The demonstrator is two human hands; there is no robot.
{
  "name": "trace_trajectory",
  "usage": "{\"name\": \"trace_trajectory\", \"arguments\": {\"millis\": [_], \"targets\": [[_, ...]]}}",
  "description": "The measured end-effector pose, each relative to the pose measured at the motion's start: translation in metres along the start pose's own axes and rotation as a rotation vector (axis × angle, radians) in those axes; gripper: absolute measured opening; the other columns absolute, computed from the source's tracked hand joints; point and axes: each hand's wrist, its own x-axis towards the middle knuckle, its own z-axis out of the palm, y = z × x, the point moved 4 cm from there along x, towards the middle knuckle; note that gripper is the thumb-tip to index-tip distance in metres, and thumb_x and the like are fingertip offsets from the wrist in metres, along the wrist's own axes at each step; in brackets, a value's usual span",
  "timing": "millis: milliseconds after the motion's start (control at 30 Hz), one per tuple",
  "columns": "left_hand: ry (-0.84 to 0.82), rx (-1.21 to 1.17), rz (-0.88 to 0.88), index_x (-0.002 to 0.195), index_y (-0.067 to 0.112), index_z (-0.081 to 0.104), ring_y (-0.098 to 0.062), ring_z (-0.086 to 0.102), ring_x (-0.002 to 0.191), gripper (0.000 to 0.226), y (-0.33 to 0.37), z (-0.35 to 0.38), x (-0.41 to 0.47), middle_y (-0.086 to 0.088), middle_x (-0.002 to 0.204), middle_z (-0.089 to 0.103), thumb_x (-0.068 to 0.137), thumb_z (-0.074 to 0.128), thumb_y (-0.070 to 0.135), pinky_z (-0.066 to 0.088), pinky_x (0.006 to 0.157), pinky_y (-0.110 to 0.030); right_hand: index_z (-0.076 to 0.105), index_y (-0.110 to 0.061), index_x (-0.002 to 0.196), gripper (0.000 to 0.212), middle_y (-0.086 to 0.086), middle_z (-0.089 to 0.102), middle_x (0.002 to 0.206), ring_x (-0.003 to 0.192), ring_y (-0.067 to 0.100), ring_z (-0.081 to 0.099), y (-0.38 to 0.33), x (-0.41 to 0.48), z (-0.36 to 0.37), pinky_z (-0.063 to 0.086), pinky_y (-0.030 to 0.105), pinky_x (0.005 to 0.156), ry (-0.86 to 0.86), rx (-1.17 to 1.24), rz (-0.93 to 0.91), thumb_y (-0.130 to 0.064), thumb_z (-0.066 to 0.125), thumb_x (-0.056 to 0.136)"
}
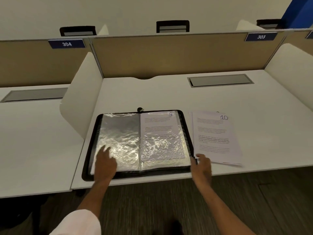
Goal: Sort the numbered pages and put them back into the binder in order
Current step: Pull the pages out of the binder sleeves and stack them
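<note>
The loose page stack (215, 136), sheet 10 on top, is lying just right of the open binder (95, 133), its long axis pointing away from the person. The right hand (201, 164) is nearer, sitting at the stack's near corner; whether it is pinching, I cannot tell. The left hand (105, 161) is pressing spread fingers (106, 148) on the binder's left sleeve (120, 131).

I see the black zip binder (144, 173) lying open near the white desk's (152, 95) front edge, the person's left hand (105, 160) spread flat on its crinkled left sleeve (120, 133), a page marked 5 (160, 126) in the right sleeve, and the right hand (202, 165) at the near corner of a loose stack (215, 133) topped by page 10.
</note>
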Motion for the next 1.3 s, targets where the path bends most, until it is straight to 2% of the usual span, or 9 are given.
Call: {"name": "trace_trajectory", "arguments": {"millis": [167, 367, 433, 500, 667, 900, 1033, 1200, 1300], "targets": [[-0.371, 0.216, 0.426, 0.155, 0.025, 0.024, -0.014, 0.009, 0.15, 0.058, 0.069, 0.058, -0.011, 0.005, 0.164, 0.009, 0.103, 0.043, 0.04, 0.02, 0.119, -0.037, -0.01, -0.045, 0.151, 0.073, 0.018, -0.015, 0.161, 0.149, 0.036, -0.01, -0.018, -0.042, 0.071, 0.003, 0.054, 0.117, -0.409, -0.724, -0.422, -0.072, -0.001, 0.084], [-0.589, 0.449, 0.58, 0.157, 0.024, 0.003, -0.015, -0.012, 0.151, 0.096, 0.077, 0.115, -0.027, 0.002, 0.164, -0.014, 0.079, 0.006, 0.08, 0.006, 0.124, -0.039, -0.003, -0.046, 0.151, 0.111, 0.028, -0.009, 0.158, 0.147, 0.043, -0.012, -0.013, -0.043, 0.088, 0.0, 0.064, 0.114, -0.453, -0.899, -0.394, -0.075, -0.043, 0.051], [-0.604, 0.466, 0.592, 0.157, 0.025, 0.0, -0.015, -0.015, 0.15, 0.104, 0.07, 0.125, -0.03, 0.002, 0.163, -0.017, 0.072, -0.003, 0.085, 0.008, 0.124, -0.042, 0.027, -0.045, 0.149, 0.102, 0.029, 0.013, 0.157, 0.147, 0.045, 0.011, -0.019, -0.039, 0.089, 0.015, 0.067, 0.11, -0.399, -0.917, -0.414, -0.074, -0.033, 0.071], [-0.586, 0.464, 0.595, 0.157, 0.026, 0.0, -0.015, -0.015, 0.15, 0.102, 0.065, 0.13, -0.033, 0.002, 0.163, -0.017, 0.076, -0.004, 0.086, 0.01, 0.123, -0.043, 0.056, -0.034, 0.135, 0.071, 0.025, 0.044, 0.145, 0.136, 0.043, 0.039, -0.02, -0.038, 0.089, 0.031, 0.065, 0.102, -0.363, -0.926, -0.455, -0.066, 0.008, 0.095], [-0.554, 0.449, 0.557, 0.158, 0.028, 0.005, -0.012, -0.01, 0.15, 0.085, 0.068, 0.131, -0.034, 0.007, 0.163, -0.012, 0.088, 0.013, 0.076, 0.01, 0.121, -0.038, 0.059, -0.008, 0.132, 0.08, 0.015, 0.053, 0.141, 0.134, 0.036, 0.044, -0.02, -0.034, 0.089, 0.036, 0.06, 0.102, -0.257, -0.882, -0.561, -0.034, 0.084, 0.061], [-0.477, 0.417, 0.567, 0.15, 0.022, 0.036, -0.015, 0.014, 0.151, 0.051, 0.08, 0.125, -0.031, 0.002, 0.163, 0.018, 0.105, 0.033, 0.045, 0.04, 0.111, -0.044, 0.056, -0.004, 0.133, 0.082, 0.014, 0.054, 0.141, 0.134, 0.035, 0.045, -0.025, -0.025, 0.084, 0.035, 0.056, 0.103, -0.187, -0.829, -0.602, -0.02, 0.085, 0.058], [-0.36, 0.385, 0.688, 0.123, 0.01, 0.062, -0.022, 0.051, 0.132, 0.029, 0.073, 0.126, -0.03, -0.008, 0.147, 0.049, 0.099, 0.053, 0.024, 0.057, 0.087, -0.041, 0.054, -0.007, 0.136, 0.06, 0.013, 0.051, 0.143, 0.136, 0.034, 0.044, -0.027, -0.027, 0.074, 0.027, 0.055, 0.114, -0.032, -0.708, -0.688, -0.023, 0.063, 0.08], [-0.257, 0.376, 0.684, 0.108, 0.009, 0.066, -0.017, 0.07, 0.088, 0.026, 0.071, 0.124, -0.03, -0.006, 0.117, 0.067, 0.084, 0.073, 0.017, 0.055, 0.054, -0.027, 0.07, -0.009, 0.108, 0.024, 0.009, 0.065, 0.108, 0.101, 0.021, 0.061, -0.029, -0.056, 0.075, 0.052, 0.04, 0.089, -0.068, -0.457, -1.075, -0.018, 0.059, 0.088], [-0.236, 0.44, 0.744, 0.105, 0.011, 0.063, -0.013, 0.068, 0.084, 0.029, 0.07, 0.123, -0.031, -0.003, 0.111, 0.066, 0.08, 0.077, 0.016, 0.052, 0.046, -0.023, 0.065, -0.007, 0.122, 0.041, 0.014, 0.06, 0.13, 0.122, 0.026, 0.057, -0.023, -0.055, 0.096, 0.051, 0.043, 0.098, -0.238, -0.59, -1.039, -0.03, 0.064, 0.087]]}}
